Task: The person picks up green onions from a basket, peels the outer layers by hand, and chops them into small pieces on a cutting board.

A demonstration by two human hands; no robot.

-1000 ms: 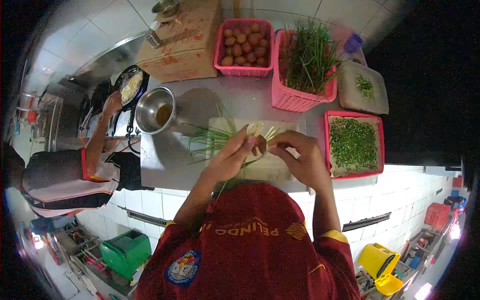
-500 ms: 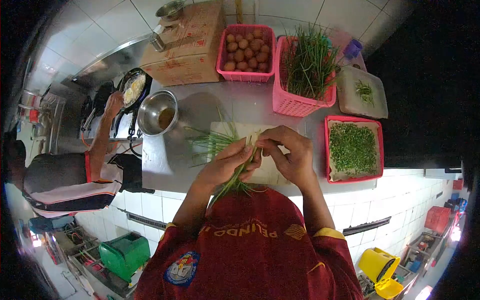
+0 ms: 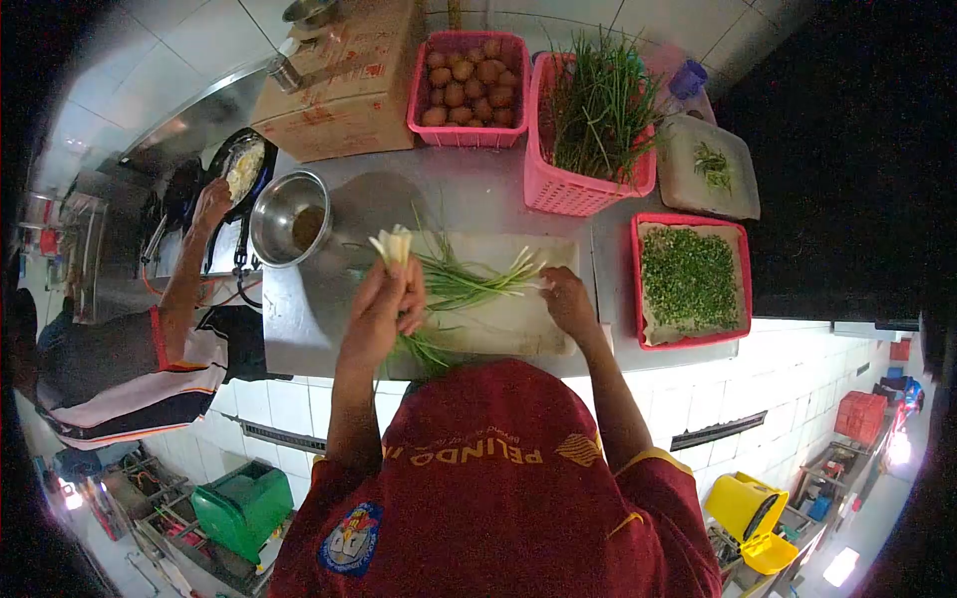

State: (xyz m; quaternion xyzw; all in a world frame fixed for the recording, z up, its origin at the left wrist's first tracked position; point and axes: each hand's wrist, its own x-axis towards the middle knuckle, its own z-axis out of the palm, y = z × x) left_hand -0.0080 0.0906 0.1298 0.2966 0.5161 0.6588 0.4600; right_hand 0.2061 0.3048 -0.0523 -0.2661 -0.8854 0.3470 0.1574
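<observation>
Left hand point(image 3: 384, 307) clamped on scallions point(image 3: 395, 246), right hand point(image 3: 568, 302) of unclear grip, steel counter point(image 3: 469, 194) below, tiled wall point(image 3: 199, 45) beyond

The steel table point(image 3: 478, 199) bears 1 bowl point(image 3: 269, 224), 1 board point(image 3: 513, 329), 2 baskets point(image 3: 578, 192).

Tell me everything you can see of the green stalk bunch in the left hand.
The green stalk bunch has slim, whitish ends gathered close together, sticking out of the left hand on the side away from the body. Fingers wrap around it, hiding its middle. Thin green leaves show on the body side of the fist. It is held near the left end of the pale cutting board.
</observation>
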